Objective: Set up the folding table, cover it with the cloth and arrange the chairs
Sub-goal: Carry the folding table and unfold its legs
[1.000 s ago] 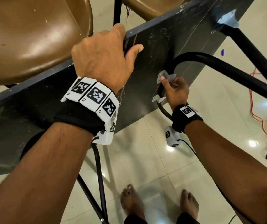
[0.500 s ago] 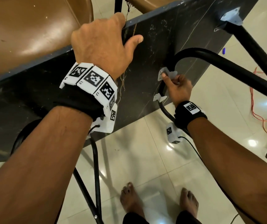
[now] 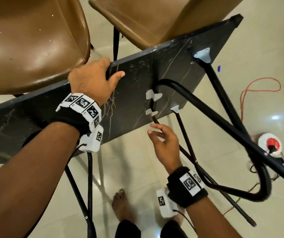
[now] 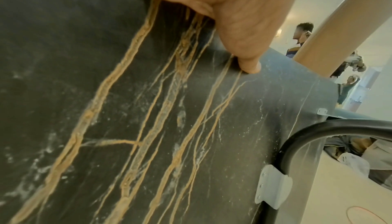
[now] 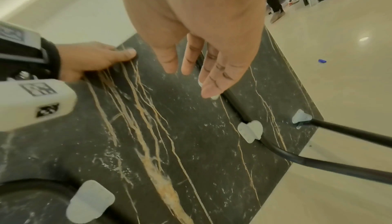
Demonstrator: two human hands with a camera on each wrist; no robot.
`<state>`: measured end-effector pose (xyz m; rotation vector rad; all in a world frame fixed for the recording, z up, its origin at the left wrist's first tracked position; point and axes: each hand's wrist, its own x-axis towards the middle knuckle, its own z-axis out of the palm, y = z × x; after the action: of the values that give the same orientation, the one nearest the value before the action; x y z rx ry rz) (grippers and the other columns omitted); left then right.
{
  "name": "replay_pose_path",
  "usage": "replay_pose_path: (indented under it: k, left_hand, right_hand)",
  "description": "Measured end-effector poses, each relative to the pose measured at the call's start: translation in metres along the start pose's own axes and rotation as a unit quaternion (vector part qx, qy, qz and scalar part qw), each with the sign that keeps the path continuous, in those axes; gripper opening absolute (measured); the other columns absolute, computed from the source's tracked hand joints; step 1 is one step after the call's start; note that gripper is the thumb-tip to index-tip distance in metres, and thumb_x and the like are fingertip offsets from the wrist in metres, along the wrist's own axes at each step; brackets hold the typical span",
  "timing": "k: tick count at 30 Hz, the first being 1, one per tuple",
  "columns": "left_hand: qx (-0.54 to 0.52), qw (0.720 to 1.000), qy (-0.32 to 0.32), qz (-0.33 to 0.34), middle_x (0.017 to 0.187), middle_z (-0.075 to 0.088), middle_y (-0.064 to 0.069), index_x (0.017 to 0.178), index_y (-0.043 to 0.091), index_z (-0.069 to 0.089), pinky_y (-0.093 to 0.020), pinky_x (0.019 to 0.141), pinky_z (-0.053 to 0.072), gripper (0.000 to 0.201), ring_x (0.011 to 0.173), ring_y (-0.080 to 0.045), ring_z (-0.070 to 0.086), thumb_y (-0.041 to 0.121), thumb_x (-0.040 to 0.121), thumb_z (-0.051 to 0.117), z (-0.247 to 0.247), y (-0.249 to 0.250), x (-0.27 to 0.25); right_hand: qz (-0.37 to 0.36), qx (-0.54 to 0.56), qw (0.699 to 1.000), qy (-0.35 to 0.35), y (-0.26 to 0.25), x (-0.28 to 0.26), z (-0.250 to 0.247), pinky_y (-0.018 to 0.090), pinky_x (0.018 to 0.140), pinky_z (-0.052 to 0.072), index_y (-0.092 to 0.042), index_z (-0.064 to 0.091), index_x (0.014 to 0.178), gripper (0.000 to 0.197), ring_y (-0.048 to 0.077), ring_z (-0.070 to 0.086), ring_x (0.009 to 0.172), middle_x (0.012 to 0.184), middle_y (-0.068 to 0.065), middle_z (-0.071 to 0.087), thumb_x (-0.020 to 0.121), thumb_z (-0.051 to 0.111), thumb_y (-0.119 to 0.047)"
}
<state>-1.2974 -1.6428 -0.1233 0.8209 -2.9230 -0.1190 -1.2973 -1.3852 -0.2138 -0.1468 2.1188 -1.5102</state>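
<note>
Two brown chairs (image 3: 34,40) stand at the left and top, behind the folding table (image 3: 137,86), which is tipped on edge with its dark, veined underside turned toward the person. The left hand (image 3: 93,81) grasps the upper edge of the surface, fingers hooked over the far side and thumb pressed flat on the underside, steadying it. Further right, white brackets (image 3: 152,96) pin the curved black legs (image 3: 206,107) to the underside; the legs are swung out and away from the surface toward the lower right, which suggests the unfolding step is partly or wholly done. The right hand (image 3: 163,143) hangs just below the lower bracket, fingers loosely spread and holding nothing, close to a leg tube but apart from it. The table's long axis runs from lower left to upper right, its top face pointing away toward the chairs, and its legs reaching toward the person's right. Still left, judging from this: standing the table upright on the tiled floor (image 3: 137,169), spreading the cloth, not in view, and arranging the chairs.
</note>
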Motion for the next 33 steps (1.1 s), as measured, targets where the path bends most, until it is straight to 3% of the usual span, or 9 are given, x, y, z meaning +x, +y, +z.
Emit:
replay_pose_path:
  k: [3,6,9,13,17,21,25,29,33]
  left_hand:
    - [-0.002,1.0,-0.021,-0.015,0.06,0.035,0.009,0.083,0.023,0.046,-0.032,0.057,0.035,0.044,0.061,-0.025,0.048,0.064,0.097,0.047,-0.006,0.007,-0.006]
    - [0.002,0.999,-0.041,-0.022,0.064,0.044,0.005,0.084,0.022,0.049,-0.032,0.056,0.033,0.042,0.06,-0.025,0.049,0.062,0.097,0.048,-0.012,0.016,-0.014]
    - [0.015,0.998,-0.049,-0.031,0.071,0.049,0.003,0.087,0.022,0.053,-0.032,0.059,0.03,0.041,0.064,-0.025,0.052,0.061,0.097,0.047,-0.02,0.027,-0.026]
    - [0.021,0.995,-0.078,-0.051,0.079,0.053,0.001,0.094,0.022,0.056,-0.036,0.067,0.033,0.041,0.079,-0.033,0.061,0.061,0.098,0.045,-0.022,0.039,-0.04]
    - [0.022,0.995,-0.081,-0.055,0.085,0.065,-0.003,0.095,0.021,0.058,-0.037,0.067,0.038,0.043,0.081,-0.034,0.062,0.062,0.097,0.045,-0.025,0.048,-0.058]
    - [0.022,0.993,-0.092,-0.066,0.089,0.066,-0.002,0.099,0.022,0.059,-0.038,0.07,0.039,0.043,0.086,-0.033,0.063,0.062,0.097,0.045,-0.025,0.055,-0.07]
    - [0.014,0.991,-0.117,-0.065,0.095,0.066,-0.002,0.103,0.022,0.058,-0.039,0.074,0.04,0.041,0.091,-0.033,0.063,0.06,0.099,0.044,-0.027,0.059,-0.081]
    - [0.001,0.988,-0.146,-0.047,0.101,0.068,-0.004,0.109,0.02,0.059,-0.041,0.076,0.043,0.039,0.096,-0.034,0.063,0.055,0.1,0.044,-0.029,0.062,-0.094]
    - [-0.034,0.985,-0.161,-0.06,0.103,0.068,-0.003,0.106,0.021,0.06,-0.042,0.077,0.04,0.033,0.096,-0.034,0.063,0.051,0.1,0.048,-0.032,0.07,-0.104]
  right_hand:
    - [-0.022,0.006,1.0,-0.008,-0.037,-0.013,-0.027,0.016,0.072,0.051,-0.034,0.071,0.096,0.018,0.007,0.068,0.096,0.109,-0.007,0.07,0.093,0.072,-0.016]
    - [-0.075,0.004,0.997,-0.025,-0.085,-0.003,-0.049,0.017,0.071,0.052,-0.026,0.073,0.097,0.012,0.006,0.068,0.091,0.107,-0.001,0.071,0.092,0.072,-0.014]
    - [-0.158,-0.023,0.987,-0.017,-0.13,0.023,-0.073,0.018,0.078,0.054,-0.021,0.072,0.102,0.014,0.006,0.068,0.093,0.106,0.003,0.069,0.092,0.072,-0.011]
    - [-0.174,-0.156,0.972,0.0,-0.158,0.069,-0.103,0.021,0.091,0.05,-0.024,0.069,0.112,0.021,0.009,0.059,0.109,0.118,-0.004,0.063,0.091,0.072,-0.022]
    - [-0.216,-0.375,0.901,-0.005,-0.162,0.106,-0.129,0.048,0.1,0.047,-0.026,0.065,0.119,0.032,0.024,0.051,0.119,0.128,0.001,0.058,0.092,0.067,-0.043]
    - [-0.204,-0.52,0.829,-0.035,-0.164,0.13,-0.145,0.059,0.109,0.036,-0.029,0.063,0.124,0.049,0.032,0.05,0.127,0.133,0.004,0.059,0.093,0.048,-0.065]
    - [-0.141,-0.574,0.802,-0.091,-0.177,0.153,-0.152,0.06,0.108,0.037,-0.029,0.068,0.11,0.067,0.032,0.06,0.115,0.118,0.002,0.07,0.088,0.028,-0.077]
    - [-0.042,-0.668,0.726,-0.162,-0.188,0.166,-0.155,0.064,0.115,0.023,-0.027,0.07,0.114,0.072,0.034,0.054,0.126,0.134,0.003,0.063,0.091,0.026,-0.079]
    - [0.008,-0.674,0.705,-0.22,-0.195,0.172,-0.159,0.051,0.106,0.039,-0.025,0.071,0.107,0.058,0.035,0.056,0.118,0.129,0.006,0.063,0.096,0.037,-0.071]
